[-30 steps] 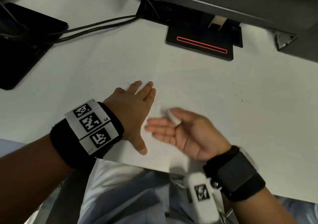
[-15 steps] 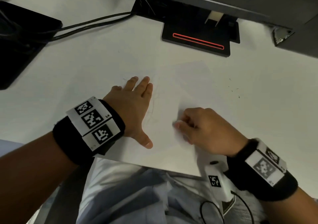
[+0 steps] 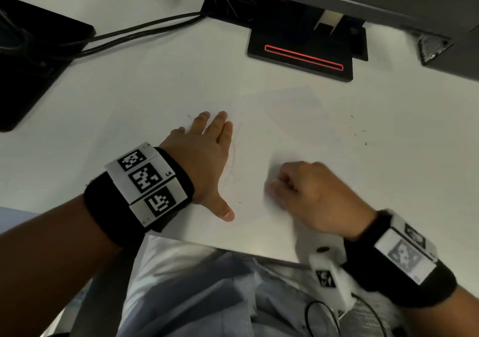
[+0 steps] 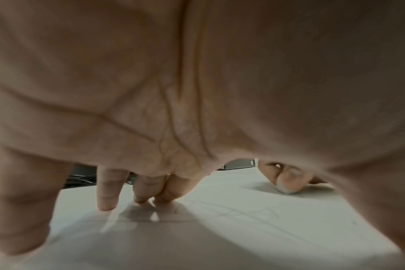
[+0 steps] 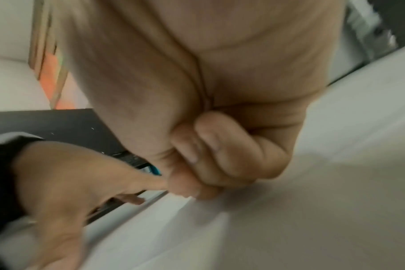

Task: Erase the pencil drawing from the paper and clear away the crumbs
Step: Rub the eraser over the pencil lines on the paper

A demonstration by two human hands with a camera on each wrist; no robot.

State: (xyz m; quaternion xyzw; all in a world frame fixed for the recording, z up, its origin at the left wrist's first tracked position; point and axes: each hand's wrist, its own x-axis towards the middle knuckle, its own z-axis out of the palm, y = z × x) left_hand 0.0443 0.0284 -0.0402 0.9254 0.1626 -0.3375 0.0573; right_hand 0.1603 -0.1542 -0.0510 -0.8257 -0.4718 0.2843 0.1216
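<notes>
Two hands sit on my paper (image 3: pixel 259 134) on the tabletop (image 3: pixel 129 98): left hand (image 3: pixel 204 160) pressing flat, fingers straight. My right hand (image 3: pixel 313 194) is curled tight; whether it grips anything, I cannot tell. Faint pencil drawing (image 3: pixel 233 160) lies beside the left.

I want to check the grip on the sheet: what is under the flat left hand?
The white paper sheet lies under the left hand, and faint pencil lines show beside its fingers. Any lines under the palm are covered.
</notes>
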